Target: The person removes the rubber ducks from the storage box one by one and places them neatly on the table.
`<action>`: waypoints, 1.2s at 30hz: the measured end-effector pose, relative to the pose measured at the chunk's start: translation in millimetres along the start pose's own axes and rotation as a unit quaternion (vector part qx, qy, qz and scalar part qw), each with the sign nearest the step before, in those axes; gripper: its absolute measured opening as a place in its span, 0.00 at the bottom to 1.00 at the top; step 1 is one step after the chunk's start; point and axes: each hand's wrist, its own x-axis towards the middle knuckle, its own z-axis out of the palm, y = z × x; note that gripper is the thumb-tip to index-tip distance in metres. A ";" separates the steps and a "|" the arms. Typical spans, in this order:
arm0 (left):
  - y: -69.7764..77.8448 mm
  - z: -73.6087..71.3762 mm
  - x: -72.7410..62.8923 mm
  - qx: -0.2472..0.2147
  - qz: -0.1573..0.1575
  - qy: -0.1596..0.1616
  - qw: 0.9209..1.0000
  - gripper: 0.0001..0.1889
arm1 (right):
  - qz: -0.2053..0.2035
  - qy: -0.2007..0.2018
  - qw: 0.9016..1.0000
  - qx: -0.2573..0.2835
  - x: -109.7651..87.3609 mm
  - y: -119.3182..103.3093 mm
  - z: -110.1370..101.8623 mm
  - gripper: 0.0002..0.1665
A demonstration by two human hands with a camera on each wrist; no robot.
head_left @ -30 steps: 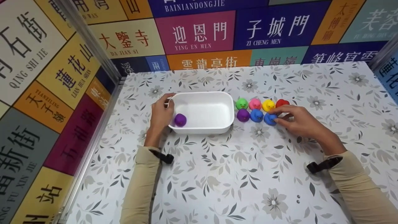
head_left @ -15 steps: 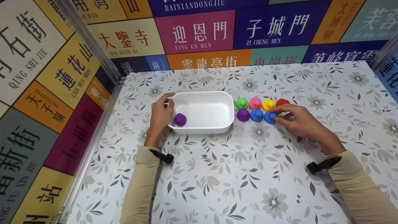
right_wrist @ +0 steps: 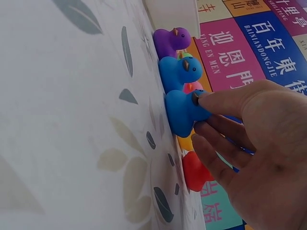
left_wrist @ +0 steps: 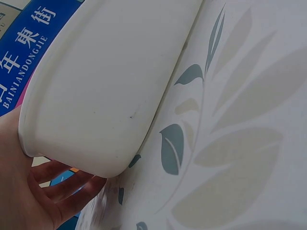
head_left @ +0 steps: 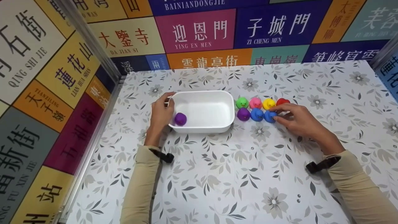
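My left hand grips the left end of a white rectangular plastic container, thumb over the rim, fingers along the outer wall. One purple rubber duck lies in its left front corner. Right of the container, my right hand pinches the head of a blue rubber duck, which stands on the table at the end of the front row. Beside it are another blue duck and a purple duck. Behind them stand green, pink and yellow ducks, plus a red one partly hidden by my fingers.
A white cloth with leaves and flowers covers the table. Panels with coloured lettering rise behind the table, and more stand along its left side. The container's right wall is close to the nearest ducks.
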 end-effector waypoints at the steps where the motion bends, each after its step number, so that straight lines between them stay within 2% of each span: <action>1: 0.4 -0.2 0.0 0.000 -0.001 0.000 1.000 0.18 | -0.001 0.000 1.000 0.000 0.2 -0.1 0.2 0.20; 10: 1.6 -0.8 0.4 -0.002 -0.002 0.000 1.000 0.17 | -0.009 0.006 1.000 0.005 0.9 -2.9 -1.5 0.20; 15: 2.4 -1.1 0.7 -0.004 -0.001 -0.002 1.000 0.18 | -0.016 0.023 1.000 0.014 0.5 -6.8 -4.0 0.19; 27: 1.7 0.2 -1.1 0.004 -0.003 0.004 1.000 0.17 | -0.071 0.076 0.993 0.047 6.1 -27.3 5.4 0.14; 36: 2.6 -0.1 -0.8 0.006 -0.007 0.001 1.000 0.17 | -0.076 0.053 0.994 0.052 15.9 -44.3 23.6 0.15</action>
